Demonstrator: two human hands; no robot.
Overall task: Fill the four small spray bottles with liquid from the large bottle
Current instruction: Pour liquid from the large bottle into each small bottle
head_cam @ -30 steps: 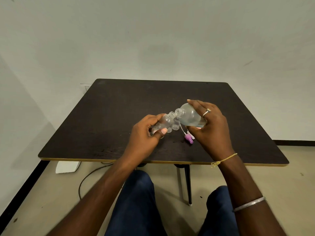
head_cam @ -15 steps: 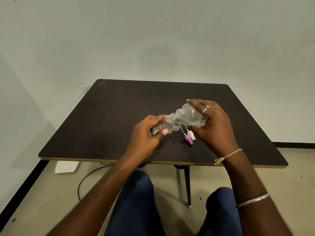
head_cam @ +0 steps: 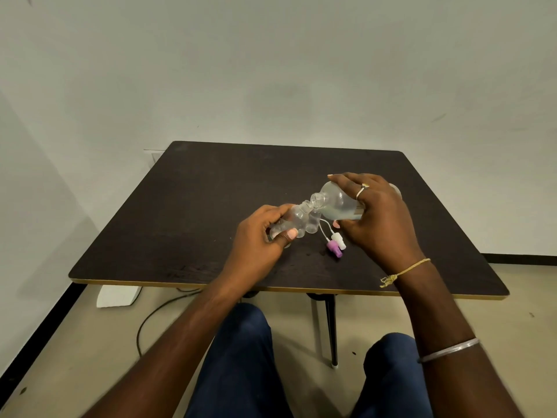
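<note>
My right hand [head_cam: 376, 215] grips the large clear bottle [head_cam: 337, 205], tipped to the left with pale liquid lying along its lower side. Its open mouth meets the neck of a small clear spray bottle [head_cam: 297, 220], tilted and held by my left hand [head_cam: 259, 236]. More small clear bottles [head_cam: 313, 226] are bunched right behind the held one; how many I cannot tell. Two spray caps with thin dip tubes, one purple [head_cam: 335, 248] and one white [head_cam: 339, 240], lie on the dark table [head_cam: 211, 191] below the big bottle.
The table's near edge with its gold trim [head_cam: 180, 284] runs just in front of my wrists. My knees in dark blue trousers [head_cam: 238, 357] sit under it. A white block [head_cam: 119, 295] and a black cable [head_cam: 156, 315] lie on the floor at the left.
My right hand and the big bottle have shifted slightly up and right, so both caps on the table show more fully. The left hand keeps its hold on the small bottle.
</note>
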